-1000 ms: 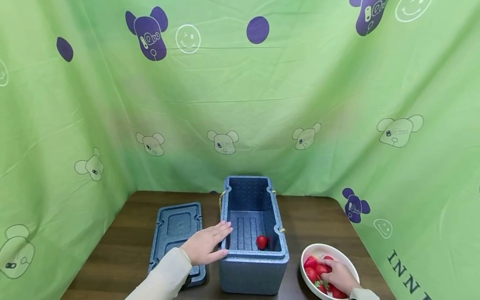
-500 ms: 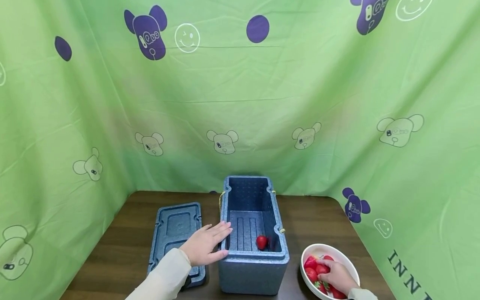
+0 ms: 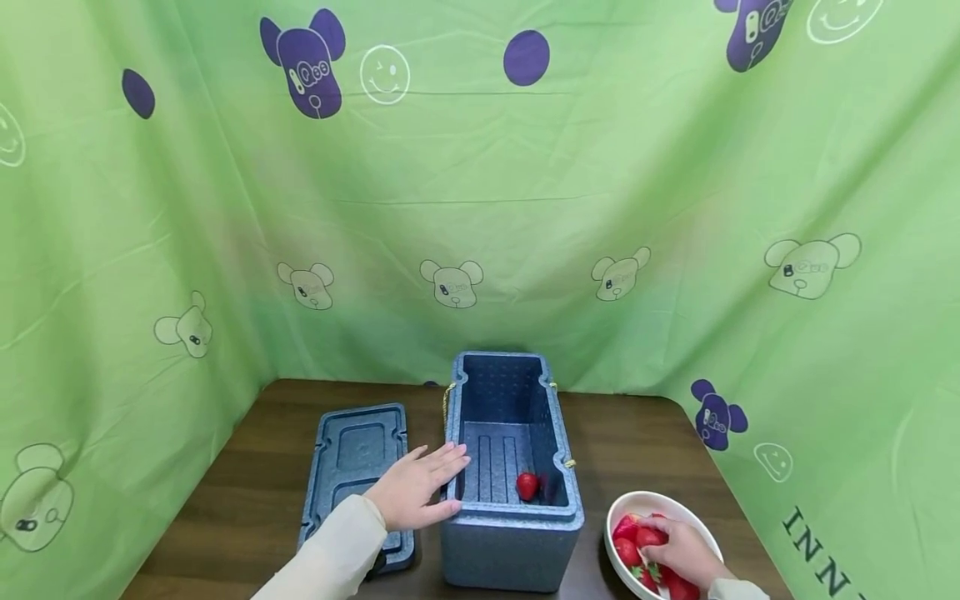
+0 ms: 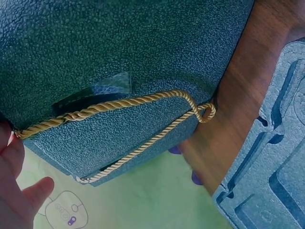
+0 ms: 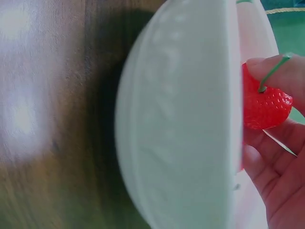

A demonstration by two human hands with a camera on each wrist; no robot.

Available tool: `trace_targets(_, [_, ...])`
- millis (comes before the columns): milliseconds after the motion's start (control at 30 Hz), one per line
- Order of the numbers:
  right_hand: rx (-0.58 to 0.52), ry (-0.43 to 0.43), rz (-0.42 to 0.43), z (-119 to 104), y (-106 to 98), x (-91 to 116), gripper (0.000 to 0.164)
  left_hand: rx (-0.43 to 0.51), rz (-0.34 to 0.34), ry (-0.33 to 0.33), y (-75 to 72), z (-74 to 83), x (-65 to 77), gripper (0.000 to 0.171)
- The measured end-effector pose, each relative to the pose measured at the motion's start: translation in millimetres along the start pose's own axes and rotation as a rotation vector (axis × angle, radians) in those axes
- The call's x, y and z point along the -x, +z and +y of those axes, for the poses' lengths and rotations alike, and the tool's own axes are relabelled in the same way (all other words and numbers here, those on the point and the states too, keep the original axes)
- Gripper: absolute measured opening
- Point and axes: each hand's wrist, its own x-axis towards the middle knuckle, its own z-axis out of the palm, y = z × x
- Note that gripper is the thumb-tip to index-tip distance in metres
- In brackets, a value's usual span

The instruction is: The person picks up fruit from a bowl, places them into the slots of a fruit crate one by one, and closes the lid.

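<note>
My left hand (image 3: 418,487) rests with straight fingers on the left rim of a blue foam box (image 3: 513,554), thumb toward its near corner. Inside the box, near the front, lies one round red fruit (image 3: 527,486). At the right, my right hand (image 3: 686,554) reaches into a white bowl (image 3: 617,570) of red strawberries (image 3: 626,552), some with green leaves. In the right wrist view, its thumb and fingers pinch a strawberry (image 5: 267,107) with a thin green stem, just inside the bowl's rim.
Left of the box, its blue lid (image 3: 360,446) lies flat on the brown wooden table (image 3: 225,500), partly behind my left forearm. A gold twisted rope (image 4: 119,102) runs along the box's side. A green printed cloth (image 3: 465,167) hangs around the table.
The head view has shifted slightly, so the scene sits a little further right. Both hands keep their places, the left on the box rim and the right in the bowl.
</note>
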Motion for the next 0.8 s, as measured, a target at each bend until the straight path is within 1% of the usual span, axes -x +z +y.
trace_targets(67, [-0.057, 0.006, -0.018, -1, -3, 1, 0.04, 0.007, 0.004, 0.005, 0.9, -0.1, -0.4, 0.062])
trace_targets(167, [-0.103, 0.055, -0.018, -5, -7, 1, 0.041, -0.008, 0.025, 0.026, 2.4, -1.2, -0.7, 0.062])
trace_targets(267, [-0.044, 0.096, 0.014, -14, -12, 0, 0.042, -0.02, 0.046, 0.054, 3.6, -2.3, -1.3, 0.061])
trace_targets(300, [-0.008, 0.098, 0.031, -17, -14, -1, 0.043, -0.019, 0.051, 0.061, 3.8, -2.3, -1.3, 0.061])
trace_targets(367, [0.031, 0.096, 0.053, -25, -19, -2, 0.043, 0.0, 0.053, 0.065, 3.4, -2.2, -0.9, 0.061])
trace_targets(400, [0.045, 0.09, 0.063, -28, -21, -3, 0.043, 0.016, 0.05, 0.063, 3.1, -1.9, -0.7, 0.061])
trace_targets(500, [0.031, 0.072, 0.077, -39, -26, -5, 0.043, 0.07, 0.036, 0.048, 2.2, -1.0, 0.0, 0.061])
trace_targets(600, [0.012, 0.044, 0.09, -48, -31, -7, 0.042, 0.097, 0.021, 0.038, 1.6, -0.5, 0.3, 0.061])
trace_targets(700, [0.05, -0.015, 0.124, -56, -36, -9, 0.041, 0.098, 0.017, 0.039, 1.8, -0.6, 0.2, 0.062])
trace_targets(800, [0.103, -0.084, 0.178, -64, -41, -12, 0.039, 0.093, 0.023, 0.046, 2.2, -1.1, 0.0, 0.061])
